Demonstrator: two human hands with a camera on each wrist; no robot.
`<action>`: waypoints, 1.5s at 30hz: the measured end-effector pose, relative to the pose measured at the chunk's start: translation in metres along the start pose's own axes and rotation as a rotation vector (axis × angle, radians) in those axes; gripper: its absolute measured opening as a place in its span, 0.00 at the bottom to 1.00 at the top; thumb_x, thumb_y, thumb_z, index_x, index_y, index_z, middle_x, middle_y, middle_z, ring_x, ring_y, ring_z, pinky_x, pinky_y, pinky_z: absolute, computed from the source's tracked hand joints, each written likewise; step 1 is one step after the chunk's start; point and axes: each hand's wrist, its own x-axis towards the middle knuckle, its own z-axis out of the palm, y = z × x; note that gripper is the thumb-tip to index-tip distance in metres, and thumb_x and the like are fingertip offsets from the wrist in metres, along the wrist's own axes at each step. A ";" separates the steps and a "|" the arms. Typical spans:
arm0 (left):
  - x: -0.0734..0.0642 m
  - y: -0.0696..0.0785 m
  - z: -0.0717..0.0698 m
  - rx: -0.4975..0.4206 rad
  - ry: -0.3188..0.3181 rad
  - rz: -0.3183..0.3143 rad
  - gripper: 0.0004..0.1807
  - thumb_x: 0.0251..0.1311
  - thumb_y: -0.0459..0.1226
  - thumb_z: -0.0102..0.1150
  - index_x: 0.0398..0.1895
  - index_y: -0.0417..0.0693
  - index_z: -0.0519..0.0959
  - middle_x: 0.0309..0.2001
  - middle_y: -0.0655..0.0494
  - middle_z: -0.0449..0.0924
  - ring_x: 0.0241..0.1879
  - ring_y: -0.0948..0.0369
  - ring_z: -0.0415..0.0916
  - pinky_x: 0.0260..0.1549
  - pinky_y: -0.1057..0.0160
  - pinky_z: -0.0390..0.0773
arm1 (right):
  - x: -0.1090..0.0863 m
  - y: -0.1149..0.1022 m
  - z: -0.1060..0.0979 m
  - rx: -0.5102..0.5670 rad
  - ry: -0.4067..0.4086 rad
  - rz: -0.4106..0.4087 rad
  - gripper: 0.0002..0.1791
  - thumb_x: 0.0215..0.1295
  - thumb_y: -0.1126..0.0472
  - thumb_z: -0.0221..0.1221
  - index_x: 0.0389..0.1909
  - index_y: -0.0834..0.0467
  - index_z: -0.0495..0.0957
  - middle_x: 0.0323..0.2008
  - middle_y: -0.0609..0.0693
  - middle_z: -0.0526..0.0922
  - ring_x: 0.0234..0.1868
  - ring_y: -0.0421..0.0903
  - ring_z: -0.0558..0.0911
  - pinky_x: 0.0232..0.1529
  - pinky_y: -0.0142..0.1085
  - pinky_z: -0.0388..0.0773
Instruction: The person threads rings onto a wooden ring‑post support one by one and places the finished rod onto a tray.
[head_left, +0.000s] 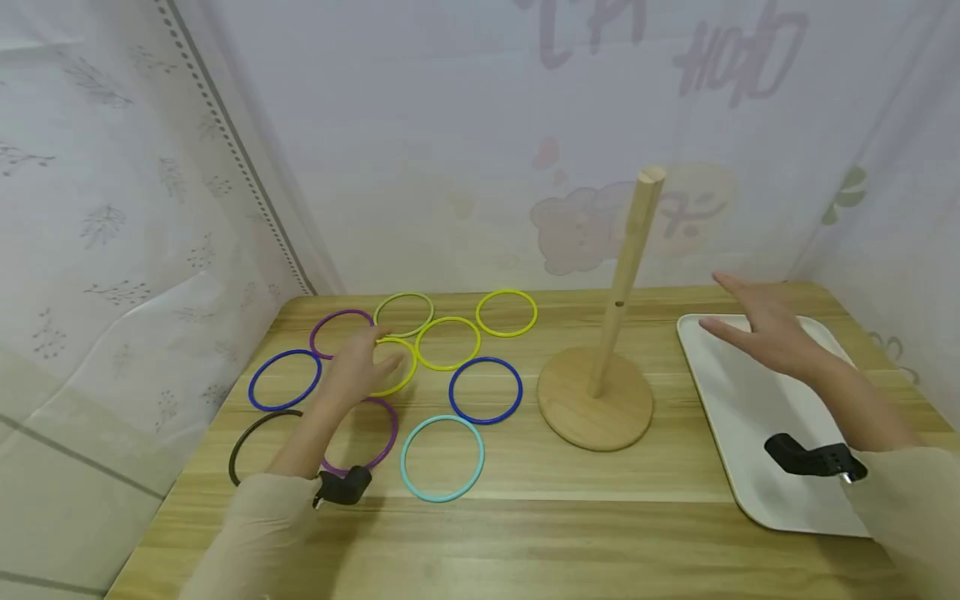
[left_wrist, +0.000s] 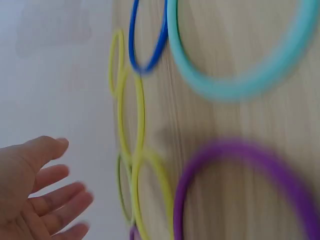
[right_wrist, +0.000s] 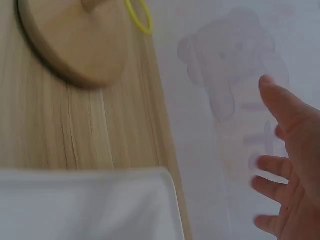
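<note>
My left hand (head_left: 352, 367) hovers over the rings at the left, fingers loosely spread and holding nothing. It overlaps a yellow ring (head_left: 415, 367) and sits near a purple ring (head_left: 341, 312). Under that wrist lies another purple ring (head_left: 396, 433). In the left wrist view, the palm and fingers of the left hand (left_wrist: 47, 195) show empty. My right hand (head_left: 765, 329) is held above the far end of a white tray (head_left: 757, 450), thumb and fingers apart, nothing in it. Between the hands stands a wooden post (head_left: 626, 267) on a round base (head_left: 558, 408).
More rings lie flat on the wooden table (head_left: 540, 533): light green (head_left: 405, 293), yellow (head_left: 480, 340), yellow at the back (head_left: 537, 313), blue (head_left: 486, 422), blue at the left (head_left: 251, 392), cyan (head_left: 442, 500) and black (head_left: 231, 458). A printed curtain (head_left: 420, 167) hangs behind the table.
</note>
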 end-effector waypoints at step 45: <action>0.006 0.049 0.079 -0.363 -0.049 -0.322 0.07 0.44 0.26 0.64 0.28 0.33 0.77 0.23 0.48 0.80 0.20 0.59 0.78 0.18 0.68 0.77 | 0.017 -0.060 0.109 0.410 0.001 -0.188 0.09 0.53 0.65 0.65 0.35 0.63 0.81 0.29 0.50 0.83 0.32 0.43 0.81 0.34 0.33 0.78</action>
